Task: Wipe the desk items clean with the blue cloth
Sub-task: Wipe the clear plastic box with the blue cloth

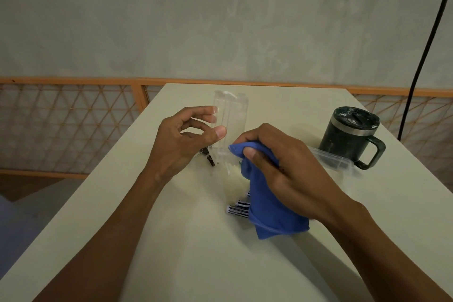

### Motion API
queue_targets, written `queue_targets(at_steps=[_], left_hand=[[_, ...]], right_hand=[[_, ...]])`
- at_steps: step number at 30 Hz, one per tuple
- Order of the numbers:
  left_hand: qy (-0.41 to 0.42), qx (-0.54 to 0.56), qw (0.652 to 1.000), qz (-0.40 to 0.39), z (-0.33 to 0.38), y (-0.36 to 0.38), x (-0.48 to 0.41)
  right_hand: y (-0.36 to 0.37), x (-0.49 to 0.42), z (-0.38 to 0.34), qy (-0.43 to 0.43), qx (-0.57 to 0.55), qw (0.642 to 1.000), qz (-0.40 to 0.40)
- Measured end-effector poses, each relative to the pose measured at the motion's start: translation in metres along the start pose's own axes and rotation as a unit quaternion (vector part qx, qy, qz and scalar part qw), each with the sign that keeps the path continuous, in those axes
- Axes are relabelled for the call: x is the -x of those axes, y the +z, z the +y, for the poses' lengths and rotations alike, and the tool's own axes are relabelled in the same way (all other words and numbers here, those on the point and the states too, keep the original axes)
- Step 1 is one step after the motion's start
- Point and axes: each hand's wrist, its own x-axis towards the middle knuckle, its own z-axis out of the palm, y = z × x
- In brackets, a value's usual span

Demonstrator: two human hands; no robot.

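The right grip (pixel 277 154) is curled around a bunched blue cloth (pixel 272 213), thumb pressed on its top fold. The cloth's upper edge touches the base of a clear holder (pixel 232 115), and the rest hangs down to the counter (pixel 196 265). The left grip (pixel 181 140), at 9 o'clock from the right one, pinches the holder's left side, with the thumb in front and the fingers showing through the plastic behind. The holder stands upright, and inner walls divide it into narrow slots.

At 4 o'clock from the left grip, dark metal clips (pixel 208 155) lie just beside the holder's foot. At 7 o'clock from the right grip, small black-and-white striped pieces (pixel 239 208) stick out from under the cloth, which partly hides them.

At 2 o'clock stands a dark mug (pixel 348 137) with its lid on and its handle to the right. A flat clear box (pixel 331 158) lies between the mug and the right wrist. What it holds cannot be told.
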Motion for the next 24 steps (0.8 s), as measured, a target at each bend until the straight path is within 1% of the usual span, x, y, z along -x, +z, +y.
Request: queue_targets(at_steps=[7, 14, 21, 24], left_hand=[[0.014, -0.004, 1.000, 0.017, 0.0017, 0.0013, 0.0003], [0.015, -0.016, 1.000, 0.015, 0.0012, 0.0060, 0.0019], [0.019, -0.035, 0.999, 0.034, 0.0002, 0.0049, 0.0025], [0.014, -0.033, 0.999, 0.038, 0.0012, 0.0029, 0.0017]], right_hand=[[0.0093, -0.0022, -0.0004, -0.005, 0.057, 0.998, 0.000], [0.0005, -0.0049, -0.0040, 0.035, 0.039, 0.999, 0.004], [0.0010, -0.0055, -0.0034, 0.026, 0.103, 0.994, 0.025], [-0.0004, -0.0047, 0.0008, 0.026, 0.101, 0.994, 0.035]])
